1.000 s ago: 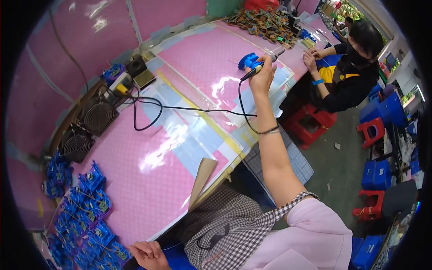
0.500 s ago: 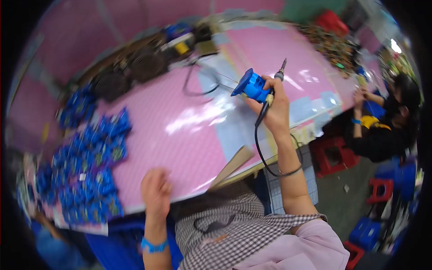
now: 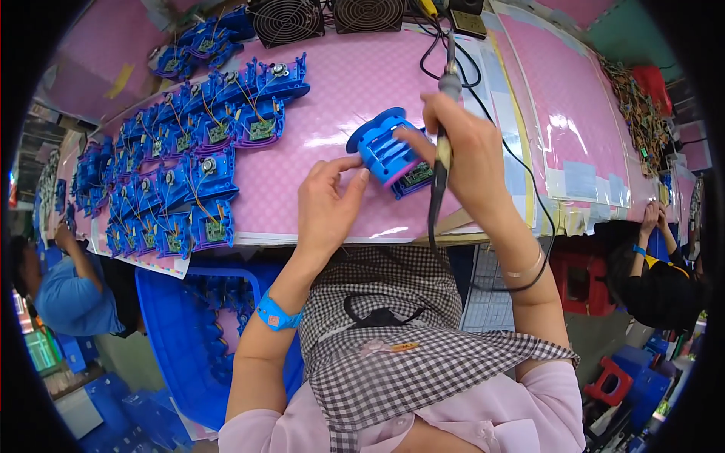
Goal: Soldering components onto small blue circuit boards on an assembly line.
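My right hand (image 3: 472, 155) grips a soldering iron (image 3: 450, 84), its metal tip pointing away from me and its black cable hanging down. The same hand's fingers reach to a blue plastic housing (image 3: 385, 153) with battery slots, a round flange and a green circuit board (image 3: 417, 176) at its lower side. At the housing's left edge, my left hand (image 3: 330, 200) pinches with thumb and forefinger. Thin wires stick out near the flange. Part of the housing is hidden behind my right hand.
Rows of opened blue housings (image 3: 219, 136) with boards and wires cover the table's left side. Two fans (image 3: 287, 21) stand at the back. A blue bin (image 3: 162, 332) holds more housings below. Loose parts (image 3: 638, 106) lie far right. Co-workers sit on both sides.
My right hand has brought the housing and soldering iron inward, nearer my body. My left hand has moved up and right to the housing. The view has swung.
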A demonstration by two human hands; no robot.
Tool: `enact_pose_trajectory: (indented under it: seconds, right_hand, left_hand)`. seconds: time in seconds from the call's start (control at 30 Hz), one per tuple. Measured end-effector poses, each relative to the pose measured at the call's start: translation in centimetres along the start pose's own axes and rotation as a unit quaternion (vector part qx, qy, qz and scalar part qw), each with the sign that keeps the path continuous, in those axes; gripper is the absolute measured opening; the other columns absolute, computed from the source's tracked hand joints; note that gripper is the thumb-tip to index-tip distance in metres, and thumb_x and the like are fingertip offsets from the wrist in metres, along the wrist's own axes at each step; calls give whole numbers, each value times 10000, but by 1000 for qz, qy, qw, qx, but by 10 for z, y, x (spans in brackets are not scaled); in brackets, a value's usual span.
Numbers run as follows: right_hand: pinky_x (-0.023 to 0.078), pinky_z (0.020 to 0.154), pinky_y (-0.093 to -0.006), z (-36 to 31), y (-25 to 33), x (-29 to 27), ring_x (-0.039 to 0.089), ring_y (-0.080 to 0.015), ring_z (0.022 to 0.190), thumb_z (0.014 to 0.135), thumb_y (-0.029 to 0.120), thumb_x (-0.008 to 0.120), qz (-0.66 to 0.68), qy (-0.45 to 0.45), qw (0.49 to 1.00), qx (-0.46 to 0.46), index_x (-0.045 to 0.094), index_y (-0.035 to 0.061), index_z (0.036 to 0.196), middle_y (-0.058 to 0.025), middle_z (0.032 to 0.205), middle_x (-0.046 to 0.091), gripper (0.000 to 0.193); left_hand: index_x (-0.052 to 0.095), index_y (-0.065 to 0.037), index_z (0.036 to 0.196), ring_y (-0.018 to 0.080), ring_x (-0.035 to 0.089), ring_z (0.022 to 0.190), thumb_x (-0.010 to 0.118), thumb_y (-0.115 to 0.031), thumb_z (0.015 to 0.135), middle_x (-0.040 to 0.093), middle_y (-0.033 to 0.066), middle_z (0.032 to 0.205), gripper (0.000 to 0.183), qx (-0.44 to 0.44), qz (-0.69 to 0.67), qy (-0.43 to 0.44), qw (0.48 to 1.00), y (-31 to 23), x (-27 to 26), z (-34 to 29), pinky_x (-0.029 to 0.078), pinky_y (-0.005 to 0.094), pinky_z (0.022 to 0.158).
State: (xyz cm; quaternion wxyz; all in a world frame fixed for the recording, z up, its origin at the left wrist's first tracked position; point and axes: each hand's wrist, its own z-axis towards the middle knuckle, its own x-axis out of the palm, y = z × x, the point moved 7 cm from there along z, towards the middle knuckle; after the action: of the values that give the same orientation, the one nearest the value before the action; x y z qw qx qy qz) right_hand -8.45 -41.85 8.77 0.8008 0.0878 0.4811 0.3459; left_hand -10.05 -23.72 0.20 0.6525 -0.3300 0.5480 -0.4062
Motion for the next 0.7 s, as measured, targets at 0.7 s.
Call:
enact_pose_trajectory:
  seconds: [0.7]
  right_hand:
    - [522,655,-287,48,-57,-9,705,-224,848,779,76,758,33,-88,996,-1,438,20,735,-152,794,677,328]
  left_hand:
    - [636,0,623,338,551,542,721,-270,769,532,140,573,318,12,138,91,986,-12,29,8,428,434,517]
